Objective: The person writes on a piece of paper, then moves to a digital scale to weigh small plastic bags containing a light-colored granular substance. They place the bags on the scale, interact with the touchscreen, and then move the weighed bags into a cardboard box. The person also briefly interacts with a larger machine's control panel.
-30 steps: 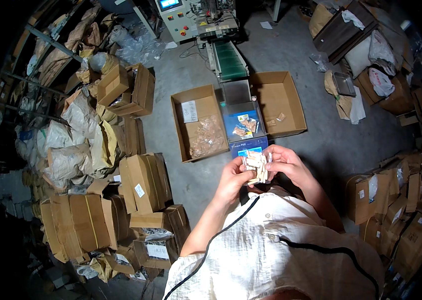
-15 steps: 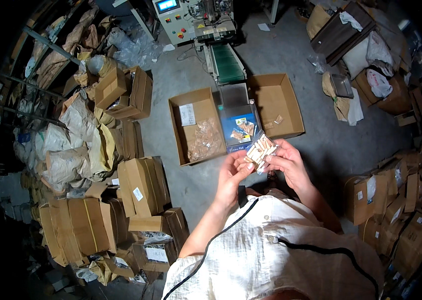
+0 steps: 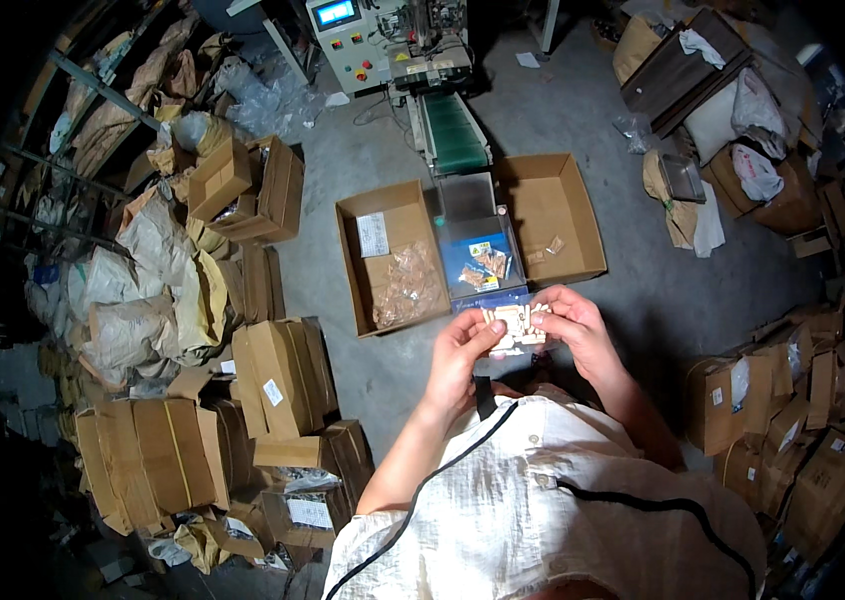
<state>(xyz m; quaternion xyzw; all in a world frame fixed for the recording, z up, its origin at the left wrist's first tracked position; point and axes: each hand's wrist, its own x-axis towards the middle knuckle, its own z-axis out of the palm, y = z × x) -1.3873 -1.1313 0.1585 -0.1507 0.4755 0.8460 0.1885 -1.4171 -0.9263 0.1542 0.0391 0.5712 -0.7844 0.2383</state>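
A clear plastic bag of short, pale wooden dowels (image 3: 517, 328) is stretched between my two hands, in front of my chest. My left hand (image 3: 460, 355) is closed on the bag's left side, thumb on top. On its right side, my right hand (image 3: 581, 335) pinches the bag between thumb and fingers. Just beyond lies a blue-topped checkweigher-like platform (image 3: 460, 247) with a few small dowel bags (image 3: 488, 264) on it. To its left, an open carton (image 3: 361, 205) holds a heap of similar bags (image 3: 408, 285); the open carton (image 3: 563, 185) on the right has a couple.
A green conveyor belt (image 3: 456, 135) slopes down from a packing machine (image 3: 353, 45) with a lit screen. Stacked cartons (image 3: 148, 450) and sacks (image 3: 143, 335) line the left side. More cartons (image 3: 813, 470) stand at the right, with a metal tray (image 3: 683, 180) farther back.
The bag has been turned from an upright slant to lie flatter and more level between my hands, slightly lower. Both hands keep their hold. The cartons stay where they were.
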